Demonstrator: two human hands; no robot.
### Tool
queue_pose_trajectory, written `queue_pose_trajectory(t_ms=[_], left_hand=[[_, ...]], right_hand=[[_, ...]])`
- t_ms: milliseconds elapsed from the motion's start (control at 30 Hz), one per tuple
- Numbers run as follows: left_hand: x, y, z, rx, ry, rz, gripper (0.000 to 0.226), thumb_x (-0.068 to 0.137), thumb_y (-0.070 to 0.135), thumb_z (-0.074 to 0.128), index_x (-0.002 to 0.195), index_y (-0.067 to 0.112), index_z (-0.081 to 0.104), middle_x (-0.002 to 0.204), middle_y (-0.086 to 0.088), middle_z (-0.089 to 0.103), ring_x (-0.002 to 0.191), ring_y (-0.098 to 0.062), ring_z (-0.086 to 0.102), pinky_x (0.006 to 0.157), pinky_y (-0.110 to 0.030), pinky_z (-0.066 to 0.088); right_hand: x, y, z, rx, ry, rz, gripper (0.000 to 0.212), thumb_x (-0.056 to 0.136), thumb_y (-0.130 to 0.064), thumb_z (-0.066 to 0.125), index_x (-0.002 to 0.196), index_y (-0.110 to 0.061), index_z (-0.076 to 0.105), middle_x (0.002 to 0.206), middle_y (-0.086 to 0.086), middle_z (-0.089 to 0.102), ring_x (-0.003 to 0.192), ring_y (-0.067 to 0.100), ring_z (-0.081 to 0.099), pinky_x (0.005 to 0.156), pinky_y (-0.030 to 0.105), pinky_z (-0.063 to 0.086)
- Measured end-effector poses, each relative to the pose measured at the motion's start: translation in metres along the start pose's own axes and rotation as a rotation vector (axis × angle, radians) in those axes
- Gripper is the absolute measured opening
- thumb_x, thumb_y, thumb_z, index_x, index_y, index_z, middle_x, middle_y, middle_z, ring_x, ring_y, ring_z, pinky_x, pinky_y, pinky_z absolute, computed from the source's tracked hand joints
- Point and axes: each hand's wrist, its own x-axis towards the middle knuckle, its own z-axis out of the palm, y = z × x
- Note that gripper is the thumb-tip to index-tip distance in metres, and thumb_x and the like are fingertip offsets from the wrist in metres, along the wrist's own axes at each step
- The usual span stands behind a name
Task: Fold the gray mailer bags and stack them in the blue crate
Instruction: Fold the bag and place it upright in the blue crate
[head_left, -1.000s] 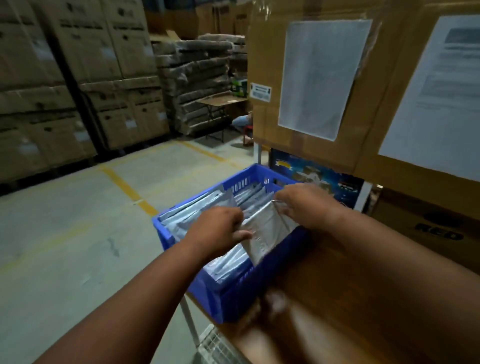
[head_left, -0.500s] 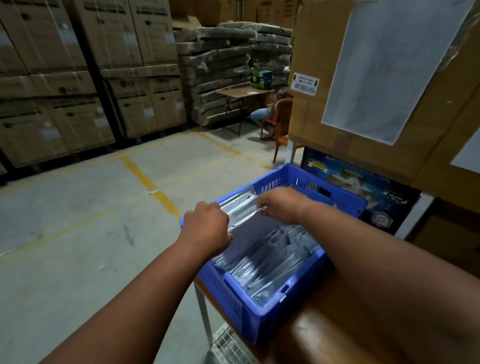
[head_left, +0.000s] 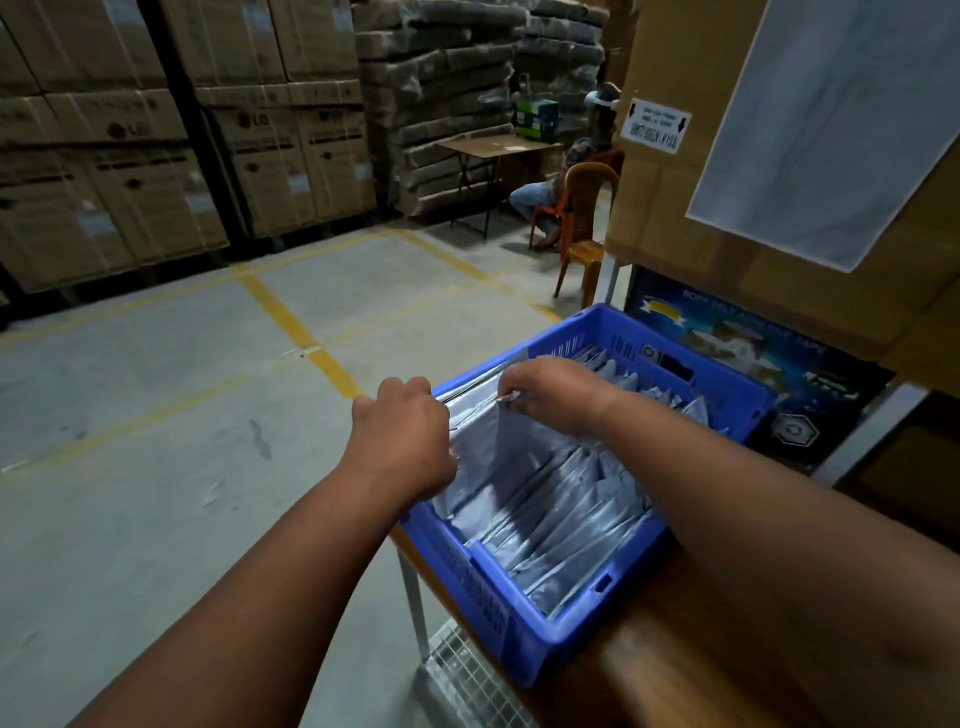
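Gray plastic is bunching under both hands: the left hand (head_left: 402, 434) is curling its fingers round the near-left end of a mailer (head_left: 493, 447), knuckles up, and the right hand (head_left: 550, 395) is pinching the same top edge a little further along, fingertips pressing a thin pale strip at the fold. That mailer is standing upright at the left end of the crate (head_left: 571, 639), its lower part sinking among the others. Behind it, more folded bags (head_left: 582, 525) are leaning in a packed row, filling the crate towards the right wall, their edges slanting. Both forearms are reaching in from the bottom of the view, bare.

The blue crate is sitting at the left corner of a brown wooden table (head_left: 675, 675), its near corner just about at the table's edge, with a white metal leg (head_left: 415, 597) and a wire rack (head_left: 467, 680) showing below. Just behind the crate a dark printed box (head_left: 753, 353) is standing, and above it a big carton (head_left: 675, 208) with a white sheet (head_left: 831, 130) taped on its face is rising out of the view. Further off, an orange chair (head_left: 582, 228) is standing on the concrete floor (head_left: 156, 415) with its yellow lines, beside a small folding desk (head_left: 493, 150), where a seated person is partly showing. Stacked cartons (head_left: 156, 130) are lining the far wall
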Motion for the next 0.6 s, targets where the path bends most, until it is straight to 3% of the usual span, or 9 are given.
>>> queue_pose_trajectory(t_ms=[167,400,600], left_hand=[[0.003,0.005,0.015,0.028,-0.046,0.006,0.030,0.088,0.041,0.064,0.113,0.025,0.072,0.115,0.002,0.051,0.113,-0.028,0.049,0.081,-0.041,0.033],[-0.007,0.015,0.024,0.048,-0.060,-0.014,0.028,0.085,0.037,0.063,0.110,0.027,0.071,0.119,0.001,0.051,0.119,-0.030,0.047,0.093,-0.045,0.037],[-0.019,0.048,0.005,0.017,0.096,0.051,0.038,0.082,0.052,0.067,0.112,0.030,0.065,0.121,0.000,0.052,0.117,-0.032,0.048,0.089,-0.048,0.034]], right_hand=[[-0.001,-0.003,0.009,-0.137,-0.027,-0.021,0.013,0.099,-0.037,0.069,0.112,-0.037,0.069,0.111,-0.007,0.073,0.106,0.025,0.067,0.082,0.039,0.055],[-0.009,-0.006,0.019,-0.252,0.000,-0.014,0.022,0.100,-0.044,0.064,0.122,-0.040,0.066,0.122,-0.007,0.069,0.119,0.028,0.062,0.091,0.046,0.052],[-0.042,0.000,0.000,-0.218,0.088,0.033,0.045,0.098,-0.043,0.070,0.140,-0.037,0.058,0.135,-0.004,0.055,0.128,0.025,0.049,0.100,0.049,0.048]])
